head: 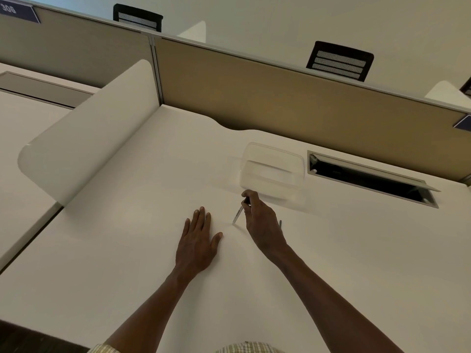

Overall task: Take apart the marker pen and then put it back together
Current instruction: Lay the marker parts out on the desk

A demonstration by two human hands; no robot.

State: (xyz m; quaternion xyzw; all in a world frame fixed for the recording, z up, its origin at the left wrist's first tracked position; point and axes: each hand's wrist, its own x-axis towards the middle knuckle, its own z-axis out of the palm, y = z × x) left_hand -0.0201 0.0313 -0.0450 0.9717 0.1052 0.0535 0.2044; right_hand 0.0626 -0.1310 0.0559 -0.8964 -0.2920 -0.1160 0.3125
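My right hand [262,222] pinches the upper end of a slim white marker pen [238,215], which stands tilted with its lower tip touching the white desk [127,250]. Its dark top end sits between my fingertips. A small dark piece [280,223], possibly the cap, lies on the desk just right of my right hand, mostly hidden behind it. My left hand [198,240] rests flat on the desk, palm down, fingers slightly apart, holding nothing, a short way left of the pen's tip.
A clear plastic container [272,169] stands just beyond my right hand. To its right an open cable slot [369,179] is cut into the desk. A white curved side divider [89,138] rises at left and a tan partition [280,98] runs along the back.
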